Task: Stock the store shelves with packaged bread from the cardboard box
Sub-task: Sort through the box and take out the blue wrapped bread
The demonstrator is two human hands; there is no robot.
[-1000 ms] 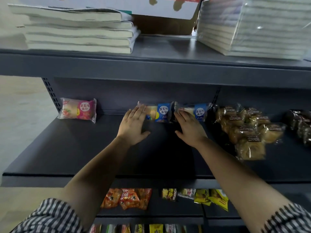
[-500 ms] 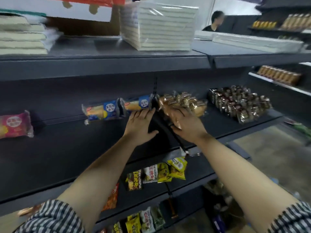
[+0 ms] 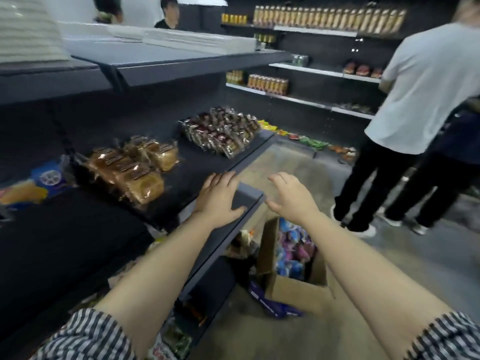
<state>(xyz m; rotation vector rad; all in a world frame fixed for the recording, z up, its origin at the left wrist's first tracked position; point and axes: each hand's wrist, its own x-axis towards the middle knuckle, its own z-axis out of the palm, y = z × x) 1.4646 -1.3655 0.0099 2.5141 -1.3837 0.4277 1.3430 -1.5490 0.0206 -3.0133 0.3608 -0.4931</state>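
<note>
Hands, two, both ours, both holding nothing. Left hand (image 3: 218,196) lies flat, fingers straight, on the front edge of the dark shelf (image 3: 197,165), near its right end. Right hand (image 3: 291,198) hangs in the air just past that end, fingers spread and loosely bent, above the cardboard box (image 3: 293,289). We find the box open on the floor below the shelf's right corner, blue and purple packets (image 3: 293,253) inside. On the shelf we list brown bread packs (image 3: 135,167) mid-shelf and dark-wrapped packs (image 3: 223,131) toward the far end.
</note>
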